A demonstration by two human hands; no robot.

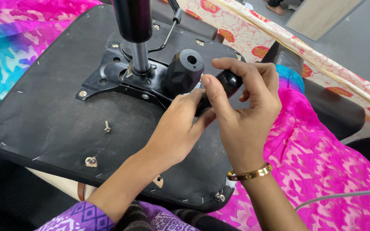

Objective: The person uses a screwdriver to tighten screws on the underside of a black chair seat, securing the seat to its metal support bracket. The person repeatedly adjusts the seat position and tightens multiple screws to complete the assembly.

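Upturned chair seat base [56, 119] lying across centre-left of frame, black fabric underside facing up. Metal mechanism plate [120, 79] sitting bolted at upper centre, gas cylinder [135, 30] rising from it. Black knob [184, 70] standing at centre. Right hand [247, 111] pinching narrow on black lever handle [228, 82] just right of knob. Left hand [180, 128] closing on lever's lower end, steadying. Judgement: keeping handle square to plate while seating advisable. Loose screw [107, 126] lying at left-centre.

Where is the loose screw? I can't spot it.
In the head view, the loose screw lies on the chair seat underside, left of both hands, below the metal bracket.
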